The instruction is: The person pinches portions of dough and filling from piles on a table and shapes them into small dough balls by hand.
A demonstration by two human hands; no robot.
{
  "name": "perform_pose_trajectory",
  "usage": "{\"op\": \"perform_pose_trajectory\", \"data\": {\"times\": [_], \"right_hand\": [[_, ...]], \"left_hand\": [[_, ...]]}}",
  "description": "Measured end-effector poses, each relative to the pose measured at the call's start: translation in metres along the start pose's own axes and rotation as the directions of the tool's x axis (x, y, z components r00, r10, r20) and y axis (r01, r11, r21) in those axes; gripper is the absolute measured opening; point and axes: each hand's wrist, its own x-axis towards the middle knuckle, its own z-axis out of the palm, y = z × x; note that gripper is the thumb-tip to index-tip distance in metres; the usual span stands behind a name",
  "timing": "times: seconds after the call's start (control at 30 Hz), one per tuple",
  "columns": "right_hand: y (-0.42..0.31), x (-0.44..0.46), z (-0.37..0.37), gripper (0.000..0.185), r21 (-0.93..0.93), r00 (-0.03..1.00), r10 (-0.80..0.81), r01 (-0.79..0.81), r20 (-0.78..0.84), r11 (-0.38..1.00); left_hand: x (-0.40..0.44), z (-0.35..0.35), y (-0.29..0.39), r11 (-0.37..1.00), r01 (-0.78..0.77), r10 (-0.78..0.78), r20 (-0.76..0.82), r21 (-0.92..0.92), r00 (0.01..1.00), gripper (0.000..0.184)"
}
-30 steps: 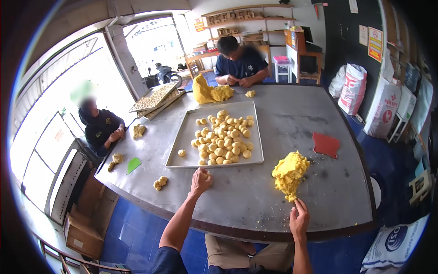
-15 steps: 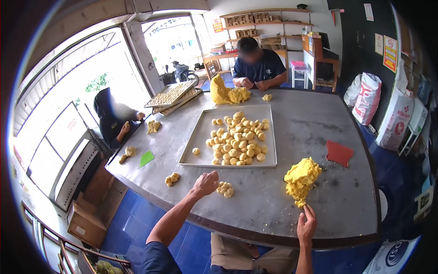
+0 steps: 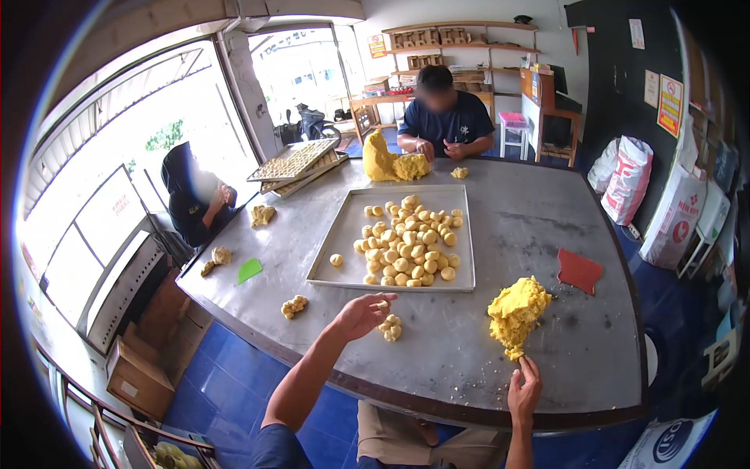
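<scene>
My left hand [image 3: 362, 316] is over the near side of the metal table, its fingers closed on a small pale dough piece [image 3: 383, 305]. Just below those fingers lies a cluster of pale dough pieces [image 3: 391, 330], partly covered by the hand. At right, my right hand [image 3: 526, 388] has its fingers stretched out, thumb apart, with a fingertip touching the near tip of a crumbly yellow mound [image 3: 519, 309]. Beyond my left hand, a metal tray [image 3: 328, 270] holds many round dough balls [image 3: 410, 242].
A red scraper [image 3: 580, 271] and a green scraper [image 3: 249, 270] lie on the table [image 3: 531, 203]. Dough lumps [image 3: 294, 306] sit along the left side. Two people are at the far and left edges, near a large yellow mass [image 3: 379, 160] and stacked trays [image 3: 293, 162].
My left hand has shifted slightly right and turned, and a dough piece now shows in its fingers. My right hand stays at the yellow mound. The person at left has raised their hands.
</scene>
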Motion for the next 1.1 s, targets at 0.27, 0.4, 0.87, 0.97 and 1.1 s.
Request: {"op": "perform_pose_trajectory", "data": {"times": [0.27,0.4,0.87,0.97,1.1], "right_hand": [[0.002,-0.001,0.002,0.036,-0.017,1.0,0.019,-0.018,0.005,1.0],[0.0,-0.001,0.0,0.038,-0.014,1.0,0.026,-0.026,0.017,1.0],[-0.005,0.04,0.021,0.022,-0.266,0.973,-0.172,0.209,0.155,0.941],[-0.003,0.052,0.01,0.026,-0.221,0.962,-0.138,0.191,0.237,0.956],[-0.004,0.056,-0.003,0.03,-0.14,0.984,-0.081,0.104,0.161,0.985]], "left_hand": [[0.006,0.003,-0.048,0.923,0.131,-0.147,0.016,0.363,0.989,0.039],[0.006,0.009,-0.076,0.512,0.016,-0.094,0.037,0.859,0.995,0.034],[0.015,0.071,-0.126,-0.535,0.018,0.426,0.252,0.845,0.869,0.035],[0.052,0.046,-0.143,-0.674,0.004,0.536,0.486,0.739,0.691,0.035],[0.061,0.037,-0.152,-0.649,-0.106,0.448,0.491,0.754,0.747,0.038]]}}
